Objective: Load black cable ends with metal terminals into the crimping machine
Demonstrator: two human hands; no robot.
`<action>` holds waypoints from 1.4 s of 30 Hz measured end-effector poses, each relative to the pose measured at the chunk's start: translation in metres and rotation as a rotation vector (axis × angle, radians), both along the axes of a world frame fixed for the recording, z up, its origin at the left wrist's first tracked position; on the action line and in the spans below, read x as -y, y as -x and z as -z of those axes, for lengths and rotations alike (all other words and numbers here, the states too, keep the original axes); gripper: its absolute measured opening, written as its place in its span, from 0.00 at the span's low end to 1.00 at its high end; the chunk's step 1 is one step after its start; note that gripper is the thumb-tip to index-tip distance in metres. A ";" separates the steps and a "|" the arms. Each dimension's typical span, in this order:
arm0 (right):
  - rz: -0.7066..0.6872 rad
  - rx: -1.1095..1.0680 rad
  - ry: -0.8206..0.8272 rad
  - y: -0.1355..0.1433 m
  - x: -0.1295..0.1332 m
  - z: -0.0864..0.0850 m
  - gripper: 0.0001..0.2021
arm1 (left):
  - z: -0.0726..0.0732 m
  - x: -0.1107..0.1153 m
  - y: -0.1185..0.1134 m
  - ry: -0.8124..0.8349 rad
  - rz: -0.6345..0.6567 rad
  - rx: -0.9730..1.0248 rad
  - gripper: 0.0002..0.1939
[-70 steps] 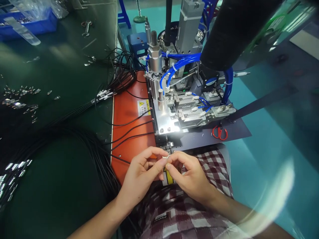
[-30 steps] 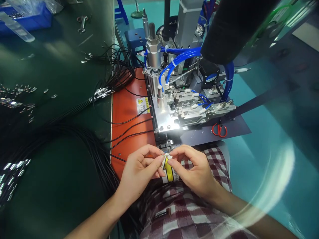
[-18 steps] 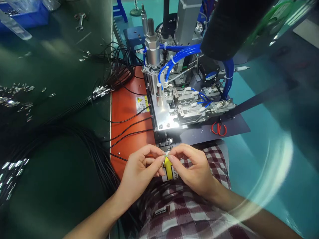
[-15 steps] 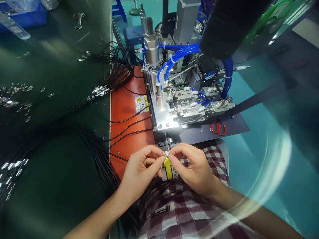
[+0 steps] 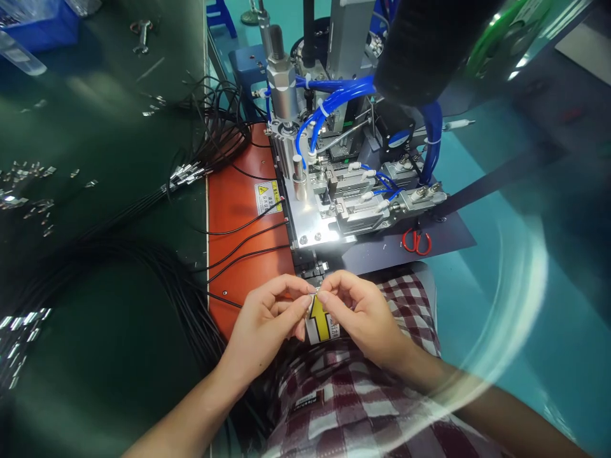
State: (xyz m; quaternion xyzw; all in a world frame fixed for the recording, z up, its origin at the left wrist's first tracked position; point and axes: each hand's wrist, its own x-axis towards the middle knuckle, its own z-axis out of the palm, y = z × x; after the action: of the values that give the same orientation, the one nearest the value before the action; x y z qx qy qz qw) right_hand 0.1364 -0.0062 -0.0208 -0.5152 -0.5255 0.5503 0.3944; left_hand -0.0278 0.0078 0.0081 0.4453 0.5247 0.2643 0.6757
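Note:
My left hand (image 5: 267,321) and my right hand (image 5: 360,312) meet fingertip to fingertip in front of my body, each closed in a pinch. Between the tips is something small, mostly hidden by the fingers and too little to name. Just below them shows a label with a yellow arrow (image 5: 321,321). Beyond the fingertips stands a metal machine (image 5: 317,219) with cylinders and blue air tubes (image 5: 344,92). Several black cables (image 5: 252,232) lie across the orange panel (image 5: 229,210) to the left of the machine, their ends reaching its edge.
A dark green table (image 5: 105,305) on the left carries a bundle of black cables (image 5: 157,267), loose metal connectors (image 5: 28,184), a wrench (image 5: 142,37) and a blue bin (image 5: 42,28). Red-handled scissors (image 5: 417,242) lie right of the machine. A thick black tube (image 5: 420,51) hangs overhead at the right.
The whole view has shifted slightly, so the machine and table appear a little further left. Both hands stay pinched together, with only small fingertip movement.

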 end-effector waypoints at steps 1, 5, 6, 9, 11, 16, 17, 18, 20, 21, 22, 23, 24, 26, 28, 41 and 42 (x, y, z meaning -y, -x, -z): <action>-0.006 -0.055 0.055 0.001 -0.001 0.000 0.07 | 0.000 0.000 0.000 -0.002 -0.004 0.016 0.09; -0.026 -0.127 0.129 0.001 0.000 -0.001 0.07 | -0.001 0.000 0.001 0.014 0.001 0.030 0.08; -0.022 -0.091 0.085 0.001 0.001 -0.001 0.07 | -0.002 0.000 0.001 0.024 0.003 0.020 0.09; 0.022 0.072 -0.158 0.000 0.004 0.000 0.05 | -0.004 -0.001 0.000 0.034 0.016 -0.031 0.09; 0.044 0.176 -0.322 0.000 0.005 0.002 0.04 | -0.005 -0.002 -0.001 0.028 0.031 -0.064 0.10; 0.044 0.392 -0.561 -0.003 0.006 0.004 0.03 | -0.002 0.000 -0.002 0.010 0.036 -0.054 0.11; 0.044 0.416 -0.580 -0.003 0.006 0.004 0.03 | 0.000 0.001 -0.002 0.007 0.032 -0.043 0.11; 0.046 0.425 -0.583 -0.003 0.006 0.004 0.03 | 0.001 0.001 -0.001 0.009 0.027 -0.034 0.11; 0.052 0.396 -0.545 -0.002 0.005 0.003 0.04 | 0.003 0.002 0.000 0.026 0.021 -0.026 0.13; 0.056 0.367 -0.512 -0.002 0.005 0.002 0.04 | 0.004 0.002 0.000 0.037 0.022 -0.024 0.13; 0.060 0.337 -0.476 -0.001 0.005 0.002 0.04 | 0.004 0.002 0.000 0.049 0.022 -0.024 0.14; 0.063 0.310 -0.440 0.000 0.005 0.001 0.05 | 0.005 0.002 0.000 0.059 0.018 -0.019 0.14; 0.066 0.289 -0.409 0.001 0.004 0.001 0.05 | 0.005 0.001 0.000 0.067 0.012 -0.010 0.14; 0.068 0.279 -0.376 0.003 0.004 0.002 0.05 | 0.005 0.000 0.000 0.078 -0.008 0.014 0.14; 0.060 0.333 -0.409 0.004 0.005 0.003 0.05 | 0.005 0.000 0.000 0.075 -0.025 0.038 0.12; 0.009 -0.013 0.000 0.006 -0.001 0.005 0.06 | 0.010 -0.004 0.005 0.109 -0.021 0.227 0.07; 0.007 -0.005 -0.011 0.006 -0.001 0.004 0.06 | 0.009 -0.005 0.004 0.117 -0.034 0.220 0.08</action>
State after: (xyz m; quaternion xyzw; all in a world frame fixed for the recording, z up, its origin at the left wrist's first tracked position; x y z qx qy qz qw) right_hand 0.1307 -0.0056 -0.0251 -0.5135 -0.5257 0.5474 0.4004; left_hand -0.0319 0.0123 -0.0010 0.3644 0.4692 0.2923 0.7494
